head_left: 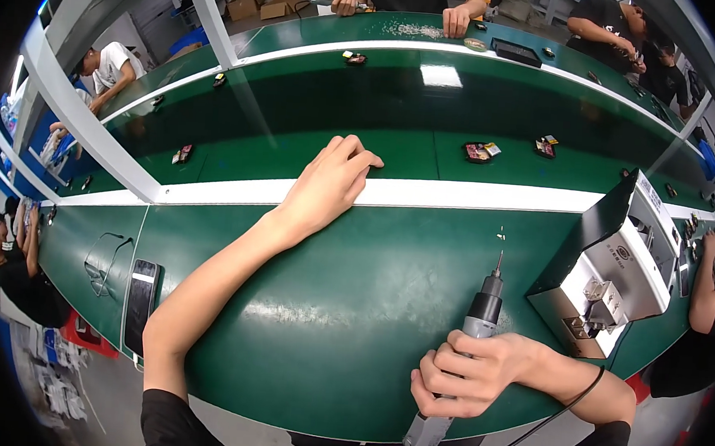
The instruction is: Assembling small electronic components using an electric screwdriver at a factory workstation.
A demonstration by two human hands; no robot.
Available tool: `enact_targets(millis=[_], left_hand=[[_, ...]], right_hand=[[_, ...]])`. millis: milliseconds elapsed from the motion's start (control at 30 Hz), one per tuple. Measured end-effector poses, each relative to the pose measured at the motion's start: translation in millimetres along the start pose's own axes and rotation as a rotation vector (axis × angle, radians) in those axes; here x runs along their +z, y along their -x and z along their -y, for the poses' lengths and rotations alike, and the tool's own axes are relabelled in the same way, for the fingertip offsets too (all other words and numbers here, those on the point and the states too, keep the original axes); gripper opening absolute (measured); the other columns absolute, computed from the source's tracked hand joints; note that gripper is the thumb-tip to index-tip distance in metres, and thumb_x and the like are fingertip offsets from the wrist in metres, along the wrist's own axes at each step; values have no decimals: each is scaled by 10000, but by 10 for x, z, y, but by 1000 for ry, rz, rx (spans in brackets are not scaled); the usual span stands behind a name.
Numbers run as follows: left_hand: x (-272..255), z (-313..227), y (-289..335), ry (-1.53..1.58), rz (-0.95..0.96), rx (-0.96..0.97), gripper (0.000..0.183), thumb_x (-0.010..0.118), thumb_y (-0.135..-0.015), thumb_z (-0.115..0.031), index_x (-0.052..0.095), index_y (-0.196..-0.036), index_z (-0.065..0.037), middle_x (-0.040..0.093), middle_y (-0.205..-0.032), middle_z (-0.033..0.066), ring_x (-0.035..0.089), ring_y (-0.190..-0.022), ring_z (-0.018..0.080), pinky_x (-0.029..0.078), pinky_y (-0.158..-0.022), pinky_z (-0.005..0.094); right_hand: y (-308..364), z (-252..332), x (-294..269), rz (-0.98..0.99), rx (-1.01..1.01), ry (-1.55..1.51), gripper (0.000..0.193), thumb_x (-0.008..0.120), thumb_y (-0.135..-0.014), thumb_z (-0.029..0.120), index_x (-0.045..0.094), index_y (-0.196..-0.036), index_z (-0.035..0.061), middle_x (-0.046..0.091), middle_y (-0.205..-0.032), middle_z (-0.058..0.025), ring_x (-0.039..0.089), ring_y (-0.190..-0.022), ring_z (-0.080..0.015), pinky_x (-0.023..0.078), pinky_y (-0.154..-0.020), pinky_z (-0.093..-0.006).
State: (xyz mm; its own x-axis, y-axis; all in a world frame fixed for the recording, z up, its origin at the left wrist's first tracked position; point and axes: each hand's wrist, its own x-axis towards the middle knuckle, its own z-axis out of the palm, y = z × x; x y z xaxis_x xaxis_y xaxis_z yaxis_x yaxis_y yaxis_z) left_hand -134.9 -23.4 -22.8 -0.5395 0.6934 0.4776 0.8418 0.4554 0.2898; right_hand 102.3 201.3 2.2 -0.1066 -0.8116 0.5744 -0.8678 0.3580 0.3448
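Note:
My right hand (471,372) is wrapped round a grey electric screwdriver (484,316), its black nose and thin bit pointing away from me over the green table. Just past the bit tip lie a few tiny metal pieces (502,234), perhaps screws. My left hand (333,181) reaches across the white rail (459,195), fingers loosely bent over the near edge of the green conveyor belt (412,155). Nothing shows in that hand, though its underside is hidden. Right of the screwdriver stands a black and white metal box (611,266), apparently a screw feeder, with an open front.
Small black assemblies (480,152) with yellow labels sit scattered along the belt. A phone (141,303) and a pair of glasses (102,265) lie on the table's left. The screwdriver's black cable (542,422) loops under my right forearm. Co-workers sit opposite and at both sides.

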Motion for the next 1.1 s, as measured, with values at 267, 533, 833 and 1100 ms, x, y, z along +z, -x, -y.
enact_targets(millis=[267, 533, 833, 1100], left_hand=[[-46, -9, -10, 29, 36, -24, 228, 593, -981, 22, 701, -1172, -43, 593, -1067, 104, 591, -1046, 294, 530, -937, 419], [26, -7, 16, 56, 39, -11, 281, 590, -971, 75, 702, -1197, -48, 568, -1031, 92, 570, -997, 271, 501, -873, 388], [26, -40, -61, 59, 60, 5, 286, 609, -941, 58, 695, -1191, -51, 595, -1092, 113, 591, -1065, 306, 530, -945, 425], [-114, -82, 15, 65, 4, 9, 235, 594, -955, 97, 700, -1138, -6, 559, -1013, 124, 568, -950, 297, 492, -831, 408]], right_hand=[[-3, -11, 21, 8, 9, -1, 62, 632, -876, 165, 640, -917, 119, 586, -834, -10, 552, -701, -132, 470, -664, -289], [44, -10, -17, 56, -19, -12, 117, 633, -877, 169, 641, -975, 104, 599, -870, -20, 578, -738, -145, 486, -675, -310], [85, -24, -64, 83, 18, -97, 104, 633, -874, 142, 638, -965, 93, 601, -850, -23, 577, -725, -149, 480, -673, -311], [74, 32, 85, -51, 7, -128, 122, 680, -880, 119, 651, -955, 27, 609, -825, -69, 603, -708, -189, 482, -613, -330]])
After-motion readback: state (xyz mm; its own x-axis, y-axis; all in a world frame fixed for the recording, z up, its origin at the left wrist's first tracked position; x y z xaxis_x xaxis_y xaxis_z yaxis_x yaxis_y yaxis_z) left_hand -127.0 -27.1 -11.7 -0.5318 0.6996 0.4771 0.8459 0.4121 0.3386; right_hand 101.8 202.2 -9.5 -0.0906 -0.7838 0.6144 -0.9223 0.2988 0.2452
